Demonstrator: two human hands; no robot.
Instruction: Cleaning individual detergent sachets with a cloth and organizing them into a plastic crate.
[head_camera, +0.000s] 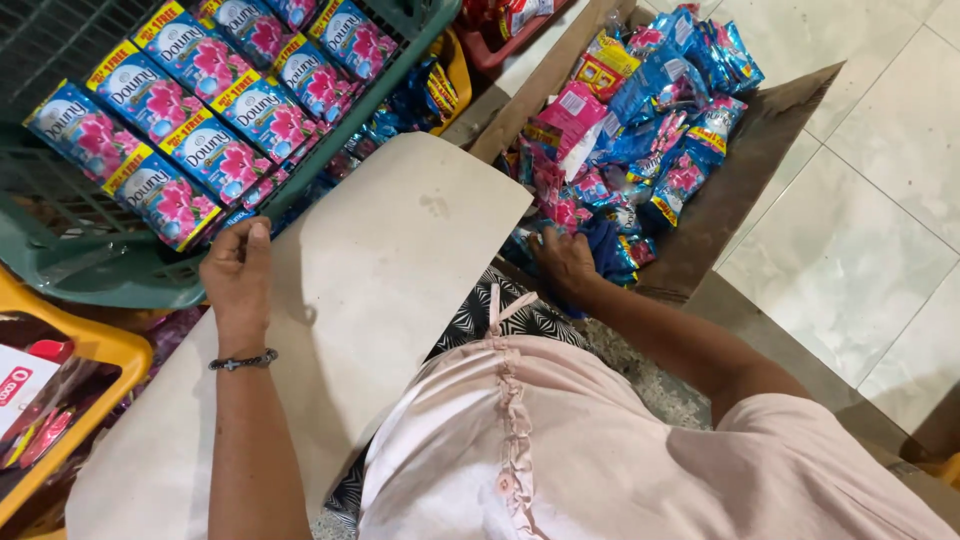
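Leftmost, a yellow plastic crate (95, 345) at the lower left corner, red-and-white packs inside. Above it, a green plastic basket (110, 270), tilted, filled with rows of blue sachet packs (190, 100) printed with pink flowers. Just below the basket's rim, left hand (237, 275), beaded bracelet (243, 361) on the wrist, fingers curled and pinching the left edge of a large beige cardboard sheet (390, 260). Sheet slanted across the middle, upper edge near the basket's corner, right edge overlapping a brown cardboard box (745, 170). Further right, right hand (567, 262) down inside the box's near end, fingers buried among loose blue and pink sachets (650, 130); cannot tell whether closed on any. Sachets heaped toward the box's far end. Rightmost, pale tiled floor (880, 200) beside the box's right wall.
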